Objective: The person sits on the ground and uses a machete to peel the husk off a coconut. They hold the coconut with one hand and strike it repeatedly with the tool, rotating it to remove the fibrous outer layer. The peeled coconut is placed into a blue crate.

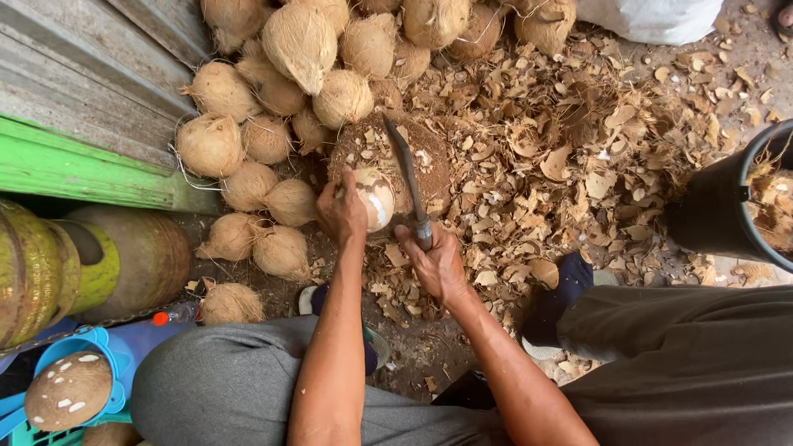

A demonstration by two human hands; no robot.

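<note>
Coconuts fill the upper middle of the frame: roughly twenty brown, husk-fibred ones in a heap point(281, 99) that runs from the top edge down to left of centre, the ones at the back too overlapped to count exactly. One more lies alone near the lower left point(231, 304), and one with pale patches sits in a blue plastic basket point(99, 347) at the bottom left corner.

At the centre stands one round wooden chopping block point(429, 165), dusted with chips. On its near edge rests one partly peeled coconut point(376, 196), pale where the shell has been cut away. The left hand point(340, 211) is clamped on the left side of this coconut, fingers curled over it. The right hand point(436, 263) is closed tight round the handle of one dark, curved knife point(406, 169), whose blade rises across the block just to the right of the coconut, close to it.

Shell chips point(570, 149) cover the ground across the whole right half, far too many to count. One black bucket point(719, 211) stands at the right edge with fibres inside. One white sack point(652, 18) shows at the top right. Two yellow-green cylinders point(58, 268) lie at the left edge under a green board point(74, 169). One small bottle with an orange cap point(169, 315) lies at the lower left.
</note>
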